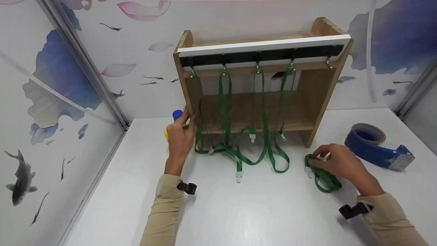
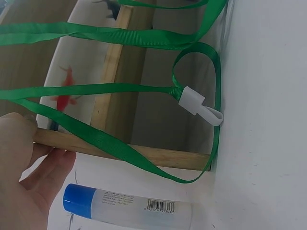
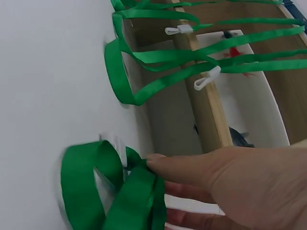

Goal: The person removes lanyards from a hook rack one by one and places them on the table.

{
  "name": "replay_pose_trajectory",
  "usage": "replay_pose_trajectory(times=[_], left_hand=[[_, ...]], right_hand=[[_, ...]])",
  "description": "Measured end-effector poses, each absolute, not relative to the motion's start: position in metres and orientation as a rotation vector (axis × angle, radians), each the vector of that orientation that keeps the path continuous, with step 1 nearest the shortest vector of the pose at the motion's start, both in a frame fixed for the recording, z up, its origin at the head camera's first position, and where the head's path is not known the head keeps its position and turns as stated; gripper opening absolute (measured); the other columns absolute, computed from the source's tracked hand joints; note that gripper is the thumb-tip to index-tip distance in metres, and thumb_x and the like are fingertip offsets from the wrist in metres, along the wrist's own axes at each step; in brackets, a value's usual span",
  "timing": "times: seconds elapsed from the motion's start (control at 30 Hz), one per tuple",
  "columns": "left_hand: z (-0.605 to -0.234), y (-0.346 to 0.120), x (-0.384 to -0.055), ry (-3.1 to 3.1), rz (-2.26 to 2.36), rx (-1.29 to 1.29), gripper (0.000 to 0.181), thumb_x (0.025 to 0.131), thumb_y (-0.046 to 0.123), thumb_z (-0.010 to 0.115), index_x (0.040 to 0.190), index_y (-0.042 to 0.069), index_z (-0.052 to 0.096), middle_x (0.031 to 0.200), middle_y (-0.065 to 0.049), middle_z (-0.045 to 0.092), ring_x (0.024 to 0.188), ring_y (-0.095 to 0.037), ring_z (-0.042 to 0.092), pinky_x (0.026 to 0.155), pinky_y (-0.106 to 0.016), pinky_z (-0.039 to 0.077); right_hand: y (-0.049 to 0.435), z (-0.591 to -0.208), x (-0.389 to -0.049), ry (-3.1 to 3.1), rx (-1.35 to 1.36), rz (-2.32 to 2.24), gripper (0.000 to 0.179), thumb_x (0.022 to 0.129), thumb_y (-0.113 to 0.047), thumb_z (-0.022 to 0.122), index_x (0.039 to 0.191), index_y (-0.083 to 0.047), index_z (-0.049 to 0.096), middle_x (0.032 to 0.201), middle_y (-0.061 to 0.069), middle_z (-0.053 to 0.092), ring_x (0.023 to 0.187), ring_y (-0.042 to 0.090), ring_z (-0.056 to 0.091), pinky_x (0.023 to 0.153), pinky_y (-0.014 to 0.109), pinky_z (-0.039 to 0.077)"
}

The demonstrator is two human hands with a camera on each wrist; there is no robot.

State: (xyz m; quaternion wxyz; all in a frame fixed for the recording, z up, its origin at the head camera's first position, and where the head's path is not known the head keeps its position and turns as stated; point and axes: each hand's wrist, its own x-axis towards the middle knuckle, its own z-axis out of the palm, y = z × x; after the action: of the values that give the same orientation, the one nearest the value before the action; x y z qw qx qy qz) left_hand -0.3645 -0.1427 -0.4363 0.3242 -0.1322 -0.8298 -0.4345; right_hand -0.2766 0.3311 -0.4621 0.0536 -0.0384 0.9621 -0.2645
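Note:
My left hand grips the front edge of the left side panel of a wooden rack; in the left wrist view the thumb lies on one face and fingers on the other. Several green lanyards with white plastic clips hang from hooks on the rack, their lower ends on the table. The hook at the far right carries none. On the table at right, my right hand pinches a folded green lanyard between thumb and fingers; its white clip sticks out.
A blue tape dispenser with a roll stands on the white table, right of my right hand. Left of the rack is a clear tube with a blue cap, close to my left hand. Patterned wall panels enclose the back and sides.

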Motion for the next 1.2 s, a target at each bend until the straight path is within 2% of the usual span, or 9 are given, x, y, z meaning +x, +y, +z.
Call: replay_pose_trajectory(times=[0.17, 0.23, 0.3, 0.37, 0.5, 0.63, 0.9, 1.03, 1.2], left_hand=[[-0.436, -0.143, -0.365, -2.188, -1.138, -0.344, 0.051, 0.110, 0.025, 0.067, 0.159, 0.015, 0.056, 0.143, -0.009, 0.073, 0.128, -0.031, 0.073, 0.092, -0.042, 0.068], [-0.436, -0.144, -0.365, -2.193, -1.134, -0.341, 0.052, 0.110, 0.026, 0.067, 0.159, 0.015, 0.055, 0.143, -0.009, 0.072, 0.129, -0.031, 0.073, 0.092, -0.042, 0.068], [-0.436, -0.144, -0.365, -2.192, -1.135, -0.337, 0.052, 0.110, 0.026, 0.067, 0.159, 0.015, 0.055, 0.144, -0.009, 0.072, 0.129, -0.031, 0.073, 0.092, -0.042, 0.068], [-0.436, -0.144, -0.365, -2.189, -1.137, -0.336, 0.052, 0.109, 0.026, 0.067, 0.159, 0.015, 0.056, 0.144, -0.009, 0.072, 0.129, -0.032, 0.072, 0.092, -0.042, 0.068], [-0.436, -0.144, -0.365, -2.183, -1.138, -0.340, 0.051, 0.109, 0.024, 0.068, 0.157, 0.012, 0.057, 0.142, -0.011, 0.074, 0.128, -0.032, 0.073, 0.091, -0.043, 0.068], [-0.437, -0.144, -0.365, -2.176, -1.135, -0.351, 0.050, 0.109, 0.021, 0.068, 0.156, 0.008, 0.058, 0.140, -0.014, 0.074, 0.126, -0.033, 0.074, 0.091, -0.044, 0.068], [-0.438, -0.143, -0.366, -2.183, -1.133, -0.339, 0.051, 0.109, 0.024, 0.068, 0.157, 0.011, 0.058, 0.143, -0.012, 0.073, 0.126, -0.033, 0.074, 0.090, -0.043, 0.068], [-0.438, -0.142, -0.366, -2.179, -1.133, -0.345, 0.051, 0.109, 0.025, 0.067, 0.157, 0.012, 0.057, 0.144, -0.011, 0.072, 0.126, -0.032, 0.074, 0.090, -0.042, 0.068], [-0.438, -0.143, -0.366, -2.167, -1.147, -0.351, 0.051, 0.109, 0.026, 0.067, 0.158, 0.013, 0.057, 0.145, -0.011, 0.071, 0.128, -0.033, 0.073, 0.090, -0.043, 0.068]], right_hand=[[0.320, -0.463, -0.271, 2.878, -0.076, -0.661, 0.083, 0.084, -0.058, 0.089, 0.140, 0.000, 0.068, 0.126, 0.031, 0.068, 0.103, 0.037, 0.065, 0.077, 0.047, 0.065], [0.315, -0.463, -0.269, 2.851, -0.056, -0.631, 0.093, 0.083, -0.058, 0.090, 0.147, 0.002, 0.060, 0.129, 0.033, 0.064, 0.106, 0.039, 0.064, 0.083, 0.055, 0.065], [0.311, -0.463, -0.269, 2.837, -0.050, -0.622, 0.091, 0.086, -0.051, 0.090, 0.151, 0.004, 0.056, 0.133, 0.035, 0.062, 0.111, 0.043, 0.064, 0.088, 0.061, 0.065], [0.310, -0.464, -0.271, 2.835, -0.049, -0.637, 0.081, 0.091, -0.039, 0.088, 0.151, 0.004, 0.055, 0.134, 0.036, 0.063, 0.113, 0.044, 0.066, 0.090, 0.063, 0.065], [0.318, -0.466, -0.277, 2.862, -0.031, -0.677, 0.061, 0.095, -0.017, 0.081, 0.146, 0.008, 0.059, 0.130, 0.038, 0.066, 0.104, 0.041, 0.070, 0.080, 0.055, 0.067], [0.336, -0.469, -0.281, 2.926, 0.060, -0.681, 0.055, 0.095, -0.007, 0.076, 0.144, 0.011, 0.058, 0.126, 0.040, 0.067, 0.096, 0.040, 0.072, 0.073, 0.052, 0.067], [0.354, -0.487, -0.283, 3.137, 0.149, -0.690, 0.058, 0.095, -0.006, 0.073, 0.150, 0.002, 0.055, 0.130, 0.036, 0.067, 0.096, 0.044, 0.068, 0.069, 0.058, 0.060], [0.356, -0.491, -0.284, 3.183, 0.179, -0.701, 0.054, 0.097, -0.012, 0.074, 0.146, 0.004, 0.058, 0.129, 0.038, 0.067, 0.102, 0.050, 0.068, 0.077, 0.068, 0.060], [0.359, -0.490, -0.286, 3.168, 0.205, -0.698, 0.058, 0.098, -0.020, 0.075, 0.147, 0.006, 0.057, 0.128, 0.039, 0.066, 0.101, 0.049, 0.067, 0.081, 0.067, 0.061]])
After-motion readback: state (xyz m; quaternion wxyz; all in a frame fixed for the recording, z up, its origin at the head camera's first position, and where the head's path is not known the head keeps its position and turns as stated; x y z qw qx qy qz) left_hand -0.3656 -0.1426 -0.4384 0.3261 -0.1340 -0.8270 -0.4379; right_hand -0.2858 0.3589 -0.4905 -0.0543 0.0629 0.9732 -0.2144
